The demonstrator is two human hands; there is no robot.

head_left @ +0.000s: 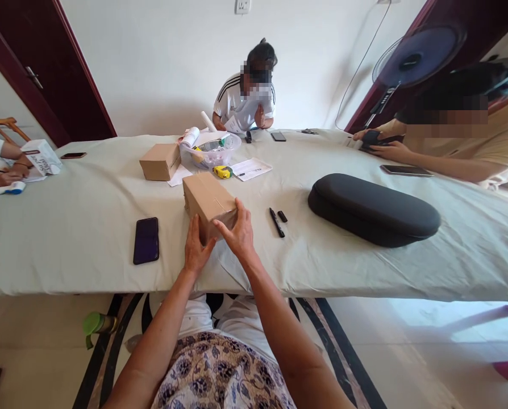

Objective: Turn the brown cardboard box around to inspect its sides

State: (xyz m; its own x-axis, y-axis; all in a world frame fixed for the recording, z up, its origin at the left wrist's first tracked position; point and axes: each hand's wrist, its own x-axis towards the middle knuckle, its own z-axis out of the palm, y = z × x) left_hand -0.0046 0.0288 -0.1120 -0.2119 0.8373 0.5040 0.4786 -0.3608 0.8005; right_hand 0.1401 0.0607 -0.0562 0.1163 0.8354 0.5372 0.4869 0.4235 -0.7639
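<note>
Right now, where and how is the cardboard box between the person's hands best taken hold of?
Probably by its two long upright sides, around mid-length, left hand from the left and right hand from the right. The cardboard box is oblong and flat-sided, its length running away from the person; both hands touch its near end.

A box (pixel 209 193) is between the left hand (pixel 198 245) and right hand (pixel 240 232); left of them on the table (pixel 87 238) lies a phone (pixel 146 241), right a marker (pixel 276 222), then a case (pixel 373 209).
</note>
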